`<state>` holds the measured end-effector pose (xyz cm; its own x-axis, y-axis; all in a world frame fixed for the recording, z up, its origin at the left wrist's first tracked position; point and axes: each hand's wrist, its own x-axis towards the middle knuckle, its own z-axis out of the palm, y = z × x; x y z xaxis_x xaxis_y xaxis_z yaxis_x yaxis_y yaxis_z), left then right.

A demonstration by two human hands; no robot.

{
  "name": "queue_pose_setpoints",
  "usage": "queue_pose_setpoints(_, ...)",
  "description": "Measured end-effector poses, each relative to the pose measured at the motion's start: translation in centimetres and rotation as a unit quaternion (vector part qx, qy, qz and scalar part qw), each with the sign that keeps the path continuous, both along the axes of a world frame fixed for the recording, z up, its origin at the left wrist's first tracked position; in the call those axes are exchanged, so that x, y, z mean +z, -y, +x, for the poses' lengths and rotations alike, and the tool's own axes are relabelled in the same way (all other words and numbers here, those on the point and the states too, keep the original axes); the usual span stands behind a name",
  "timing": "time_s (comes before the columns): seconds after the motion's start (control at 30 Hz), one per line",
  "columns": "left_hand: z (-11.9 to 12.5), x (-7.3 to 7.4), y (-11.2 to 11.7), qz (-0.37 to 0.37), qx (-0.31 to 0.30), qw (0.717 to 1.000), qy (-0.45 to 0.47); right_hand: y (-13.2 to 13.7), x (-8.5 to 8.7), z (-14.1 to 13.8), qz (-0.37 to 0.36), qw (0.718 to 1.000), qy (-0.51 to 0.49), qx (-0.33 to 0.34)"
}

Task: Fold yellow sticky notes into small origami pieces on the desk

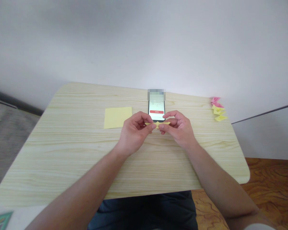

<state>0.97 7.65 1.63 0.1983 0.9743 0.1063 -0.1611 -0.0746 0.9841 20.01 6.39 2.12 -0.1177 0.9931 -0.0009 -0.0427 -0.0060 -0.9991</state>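
Both my hands meet over the middle of a light wooden table (pixel 62 159). My left hand (pixel 133 131) and my right hand (pixel 179 128) pinch a small folded yellow paper (pixel 157 124) between thumbs and forefingers, one at each side. The paper is held just above the tabletop, in front of a phone (pixel 156 108) that lies flat with its screen lit. A pad of yellow square paper (pixel 117 117) lies to the left of my left hand.
Several small folded paper pieces, pink (pixel 216 101) and yellow (pixel 219 113), sit near the table's far right corner. A white wall rises behind the table. A wooden floor shows at the lower right, and a green item (pixel 0 220) at the lower left.
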Motion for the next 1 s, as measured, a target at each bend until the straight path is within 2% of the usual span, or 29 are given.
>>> queue_pose_setpoints(0.17, -0.28, 0.07, -0.27, -0.009, -0.004, 1.000, 0.017, -0.55, -0.35, 0.38, -0.037, 0.998, -0.003, 0.044)
queue_pose_setpoints(0.33, -0.41, -0.07, -0.45, -0.017, -0.018, 1.000, 0.016, -0.60, -0.26, 0.72, -0.019, 0.995, 0.043, 0.083)
queue_pose_setpoints(0.57, -0.50, 0.02, -0.46, -0.015, -0.029, 0.999, 0.015, -0.36, -0.29, 0.78, -0.011, 0.996, 0.056, 0.070)
queue_pose_setpoints(0.73, -0.71, 0.14, -0.36, -0.036, -0.035, 0.999, 0.016, -0.18, -0.13, 0.66, 0.029, 0.995, 0.080, 0.054)
queue_pose_setpoints(1.0, -0.95, -0.06, -0.50, -0.051, -0.016, 0.997, -0.056, 0.00, 0.11, 0.60, 0.070, 0.990, 0.121, 0.015)
